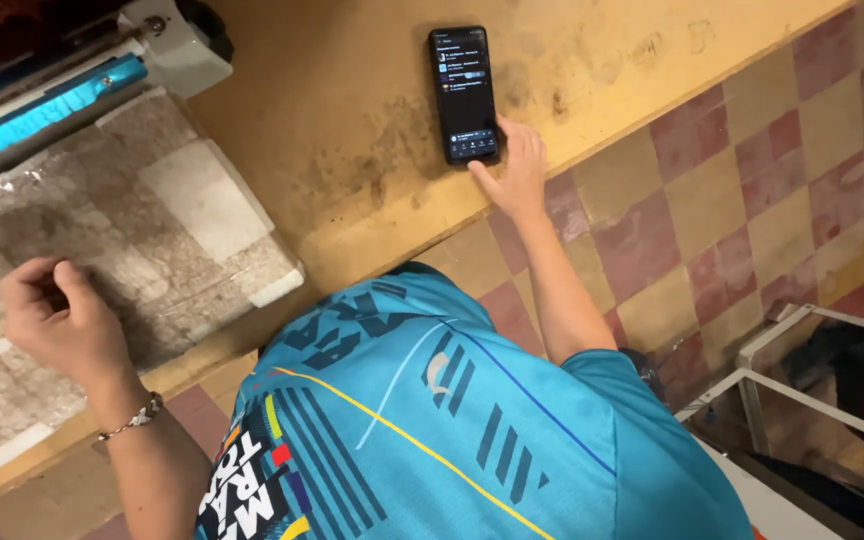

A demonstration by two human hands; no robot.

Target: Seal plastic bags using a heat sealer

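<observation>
head view: right hand [517, 165] fingers touch phone [465, 94] on workbench [352, 130]; left hand [57, 320] loosely curled, grasping nothing.

Left hand [57, 315]: fingers curled inward, so the fingertips and whatever they pinch stay hidden against the palm. The mottled grey sheet [102, 220] beneath it runs off the left edge; its full extent cannot be told.

Right hand [514, 165]: seen from the back, with the fingertip contact on the phone [465, 93] too small to resolve. The phone's screen content is too small to make out.

Blue roller machine [52, 105]: cut off by the top and left edges.

White metal frame [802, 400]: cropped at the right and bottom; dark contents inside are unclear.

Bench [352, 120]: far edge out of view. The person's torso hides the floor below it.
</observation>
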